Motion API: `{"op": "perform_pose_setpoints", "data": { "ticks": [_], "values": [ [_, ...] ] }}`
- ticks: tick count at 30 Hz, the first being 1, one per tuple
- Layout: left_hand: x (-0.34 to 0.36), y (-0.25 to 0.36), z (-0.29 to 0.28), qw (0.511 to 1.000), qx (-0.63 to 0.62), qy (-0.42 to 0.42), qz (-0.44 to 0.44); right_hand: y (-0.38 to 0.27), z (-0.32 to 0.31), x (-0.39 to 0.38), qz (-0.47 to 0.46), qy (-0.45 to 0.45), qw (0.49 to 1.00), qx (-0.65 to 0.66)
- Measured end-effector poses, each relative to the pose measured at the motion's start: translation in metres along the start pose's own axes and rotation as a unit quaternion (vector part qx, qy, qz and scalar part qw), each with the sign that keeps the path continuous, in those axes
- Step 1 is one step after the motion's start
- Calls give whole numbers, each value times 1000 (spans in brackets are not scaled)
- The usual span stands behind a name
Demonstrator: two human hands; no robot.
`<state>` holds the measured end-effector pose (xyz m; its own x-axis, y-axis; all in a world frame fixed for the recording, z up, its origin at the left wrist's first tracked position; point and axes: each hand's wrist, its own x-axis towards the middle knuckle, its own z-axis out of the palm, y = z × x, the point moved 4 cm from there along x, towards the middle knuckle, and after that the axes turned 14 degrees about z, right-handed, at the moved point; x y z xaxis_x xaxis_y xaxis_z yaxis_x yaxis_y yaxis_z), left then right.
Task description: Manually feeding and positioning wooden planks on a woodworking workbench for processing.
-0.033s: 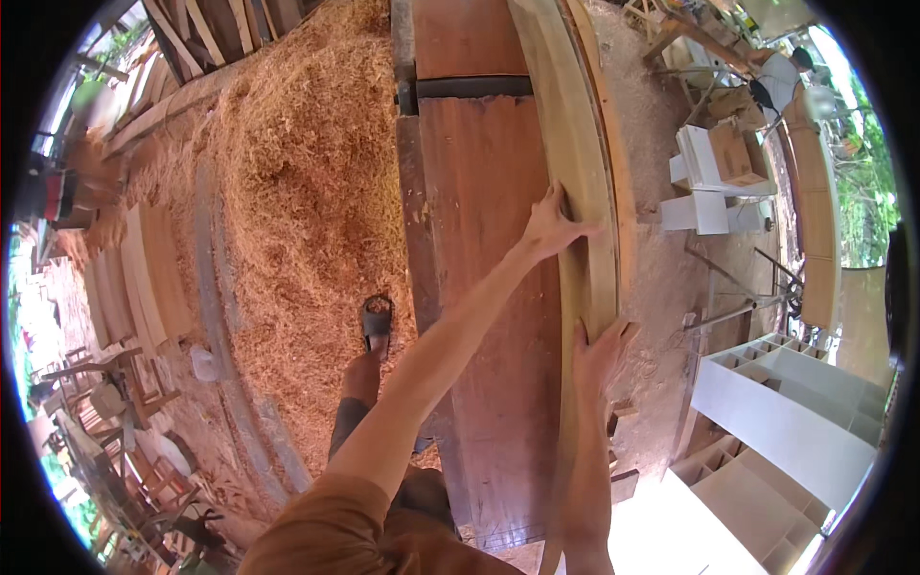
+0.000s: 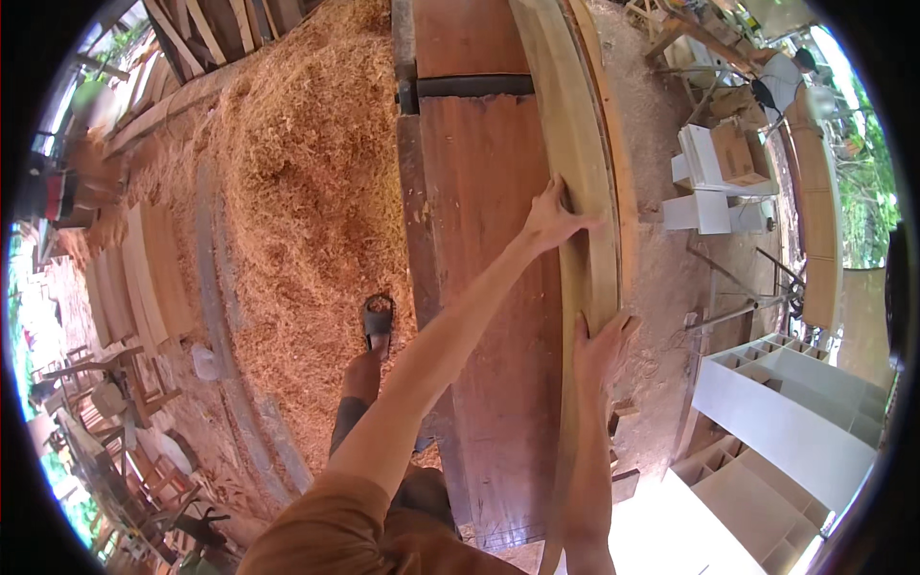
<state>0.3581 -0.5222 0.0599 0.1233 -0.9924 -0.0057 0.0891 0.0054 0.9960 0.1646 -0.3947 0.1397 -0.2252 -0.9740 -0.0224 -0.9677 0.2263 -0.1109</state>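
Observation:
A long pale wooden board (image 2: 563, 86) runs lengthwise along the right side of a reddish-brown flat bed (image 2: 489, 192). My left hand (image 2: 556, 220) grips this board about midway up the view, its thumb across the top and its fingers along the left face. Nearer to me, my right hand (image 2: 604, 350) is closed over the same board, thumb on the left side and fingers toward the right edge. Alongside the board's right side lies an orange-toned wooden strip (image 2: 623, 192). The fingertips of both hands are partly hidden.
A dark roller (image 2: 474, 86) crosses the bed ahead. Wood shavings (image 2: 307, 163) are heaped on the left, where my sandalled foot (image 2: 379, 326) stands. Stacked planks (image 2: 144, 278) lie farther left. White cabinets (image 2: 786, 412) and a cardboard box (image 2: 736, 153) are on the right.

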Motion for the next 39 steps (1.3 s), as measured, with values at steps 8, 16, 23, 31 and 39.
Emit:
{"op": "perform_pose_setpoints", "data": {
  "ticks": [8,16,23,31,39],
  "values": [
    [75,-31,-68,995,15,103,-10,-100,18,63,43,-69,997,4],
    [-116,-47,47,986,-153,-8,-69,-145,23,125,-34,38,998,-33],
    [-167,-17,94,994,78,36,-60,-210,38,162,-49,30,998,-25],
    [-96,-19,54,997,58,52,-12,-264,47,221,-33,11,999,-28],
    [-25,-23,12,995,71,65,-11,-319,65,278,-62,-8,998,0]
  ]
}}
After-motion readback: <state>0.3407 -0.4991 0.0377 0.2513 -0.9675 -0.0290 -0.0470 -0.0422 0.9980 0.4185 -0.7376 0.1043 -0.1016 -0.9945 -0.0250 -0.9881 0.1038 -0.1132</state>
